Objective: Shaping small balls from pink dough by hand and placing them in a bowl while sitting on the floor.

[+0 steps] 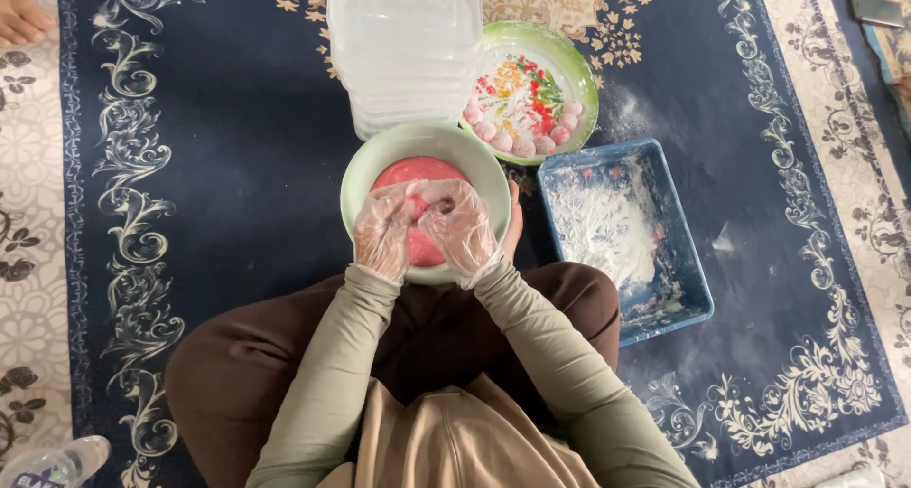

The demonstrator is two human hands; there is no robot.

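Observation:
A pale green bowl (pixel 364 170) holds a mass of pink dough (pixel 410 173) and sits on the dark blue carpet in front of my crossed legs. Both hands wear clear plastic gloves and meet over the bowl. My left hand (pixel 384 230) and my right hand (pixel 459 224) pinch a small piece of the pink dough (pixel 418 206) between their fingertips. Behind the bowl to the right, a green-rimmed flowered plate (pixel 569 65) carries several small pink dough balls (pixel 527 139) along its near edge.
A stack of clear plastic containers (pixel 403 42) stands behind the bowl. A blue rectangular tray (pixel 664 179) dusted with white flour lies to the right. A plastic bottle (pixel 52 464) lies at bottom left. Someone's bare foot (pixel 21 15) shows at top left.

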